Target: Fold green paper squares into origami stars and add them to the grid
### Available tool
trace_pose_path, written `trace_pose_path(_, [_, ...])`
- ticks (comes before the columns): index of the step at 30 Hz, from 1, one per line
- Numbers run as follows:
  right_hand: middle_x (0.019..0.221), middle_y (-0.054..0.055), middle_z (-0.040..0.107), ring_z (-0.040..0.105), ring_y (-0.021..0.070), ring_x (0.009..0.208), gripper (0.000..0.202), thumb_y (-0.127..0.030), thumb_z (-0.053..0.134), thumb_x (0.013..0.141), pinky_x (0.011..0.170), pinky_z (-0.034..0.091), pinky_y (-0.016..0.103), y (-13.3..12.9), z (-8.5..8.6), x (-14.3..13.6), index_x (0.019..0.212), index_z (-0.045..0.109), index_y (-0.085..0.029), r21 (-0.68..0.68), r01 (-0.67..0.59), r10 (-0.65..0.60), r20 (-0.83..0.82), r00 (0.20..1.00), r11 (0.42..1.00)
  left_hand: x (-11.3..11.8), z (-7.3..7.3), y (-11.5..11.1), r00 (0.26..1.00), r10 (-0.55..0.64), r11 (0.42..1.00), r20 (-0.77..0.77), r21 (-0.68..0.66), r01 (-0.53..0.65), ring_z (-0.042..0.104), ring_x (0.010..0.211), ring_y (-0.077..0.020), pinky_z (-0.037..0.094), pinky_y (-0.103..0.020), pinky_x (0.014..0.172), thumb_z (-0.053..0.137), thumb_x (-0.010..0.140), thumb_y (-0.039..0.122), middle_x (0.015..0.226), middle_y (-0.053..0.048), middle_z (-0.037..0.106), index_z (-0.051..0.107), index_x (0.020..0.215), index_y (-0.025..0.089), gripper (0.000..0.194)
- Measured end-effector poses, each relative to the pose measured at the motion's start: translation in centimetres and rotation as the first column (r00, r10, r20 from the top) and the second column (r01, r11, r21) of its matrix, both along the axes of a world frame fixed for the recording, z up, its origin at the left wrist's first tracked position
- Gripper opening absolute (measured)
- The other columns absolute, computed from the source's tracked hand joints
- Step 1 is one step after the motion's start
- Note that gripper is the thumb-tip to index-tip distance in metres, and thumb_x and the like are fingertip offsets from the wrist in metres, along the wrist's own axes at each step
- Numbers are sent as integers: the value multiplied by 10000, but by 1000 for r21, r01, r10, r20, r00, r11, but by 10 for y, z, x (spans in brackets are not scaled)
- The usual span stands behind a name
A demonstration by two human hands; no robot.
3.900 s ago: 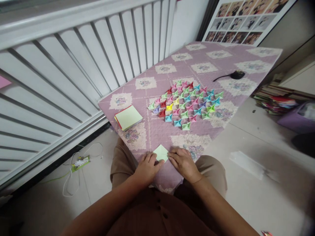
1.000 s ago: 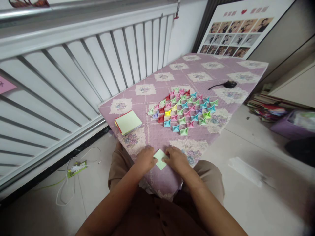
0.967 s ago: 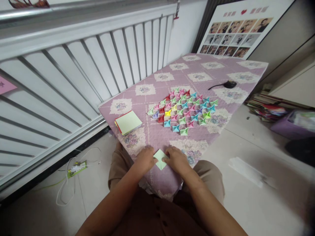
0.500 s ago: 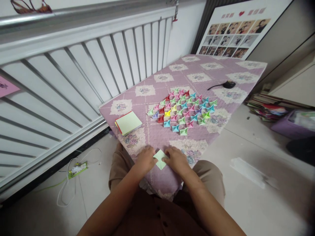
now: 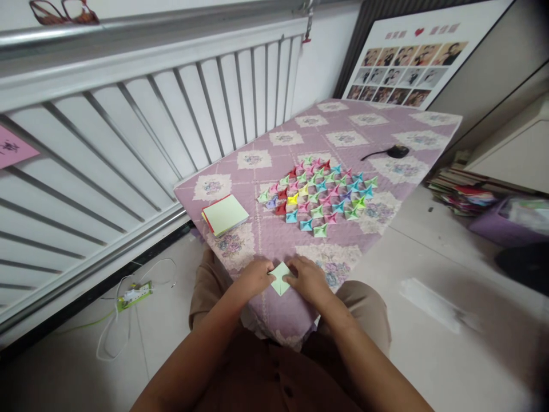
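A pale green folded paper [image 5: 281,278], diamond-shaped with crease lines meeting near its middle, lies at the near corner of the table between my hands. My left hand [image 5: 257,276] pinches its left corner between thumb and fingers. On the opposite side, my right hand [image 5: 307,277] grips the right corner, thumb on top. Beyond them stand rows of small folded paper pieces [image 5: 316,210] in green, pink, blue, red and yellow. To the left rests a stack of square paper sheets [image 5: 226,213], pale green on top.
The table wears a purple floral cloth [image 5: 274,166]. A white radiator [image 5: 197,103] runs along its left side. A black object with a cable [image 5: 398,151] lies at the far right of the table. On the floor, left, is a power strip [image 5: 136,294].
My left fingers have shifted slightly at the left corner of the paper. The right hand and the paper stay nearly the same; the camera view has moved a little.
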State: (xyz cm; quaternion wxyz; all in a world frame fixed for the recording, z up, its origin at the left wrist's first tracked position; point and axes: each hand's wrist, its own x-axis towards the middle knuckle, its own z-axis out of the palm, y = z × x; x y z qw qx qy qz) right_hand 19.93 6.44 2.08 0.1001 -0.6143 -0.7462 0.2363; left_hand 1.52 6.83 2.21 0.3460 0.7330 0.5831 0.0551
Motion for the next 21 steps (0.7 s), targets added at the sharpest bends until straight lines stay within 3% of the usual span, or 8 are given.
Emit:
trace_pose_path(5, [830, 6, 628, 544, 179, 843, 112, -274, 636, 742, 749, 343, 293, 3, 1, 2, 832, 678, -222, -34, -63, 56, -188, 981, 997, -2, 2, 0, 997, 27, 999, 75, -28, -25, 540, 691, -133, 372, -221, 601, 541, 752, 201, 777, 4, 633, 635, 827, 162, 127])
trace_pose_path(11, [806, -18, 676, 588, 153, 758, 194, -301, 554, 796, 696, 420, 259, 9, 7, 3, 906, 687, -214, -137, -228, 154, -415, 897, 964, -5, 11, -2, 982, 55, 998, 178, -14, -54, 535, 672, -119, 369, -213, 582, 512, 791, 213, 744, 22, 614, 611, 822, 154, 119])
trace_pose_path(13, [825, -12, 676, 585, 156, 774, 193, -297, 538, 812, 713, 421, 261, 12, 11, 3, 904, 684, -212, -117, -279, 197, -458, 867, 953, -6, 16, -3, 977, 60, 998, 204, 14, -64, 539, 706, -124, 382, -217, 609, 508, 802, 216, 762, 20, 614, 604, 829, 158, 115])
trace_pose_path(17, [775, 12, 627, 532, 170, 804, 148, -274, 546, 833, 787, 368, 292, 15, 21, 0, 779, 669, -213, 124, -282, 304, -242, 921, 951, -8, 28, -4, 977, 46, 991, 208, 116, -71, 544, 782, -137, 407, -240, 702, 503, 831, 210, 832, 4, 617, 609, 874, 174, 120])
trace_pose_path(21, [800, 43, 589, 472, 205, 877, 143, -268, 535, 861, 848, 299, 342, 10, 26, 0, 846, 670, -223, 343, -314, 328, 17, 945, 885, -8, 34, -8, 995, -79, 922, -60, 375, 95, 518, 948, -190, 377, -323, 866, 483, 887, 220, 946, -38, 609, 627, 925, 208, 149])
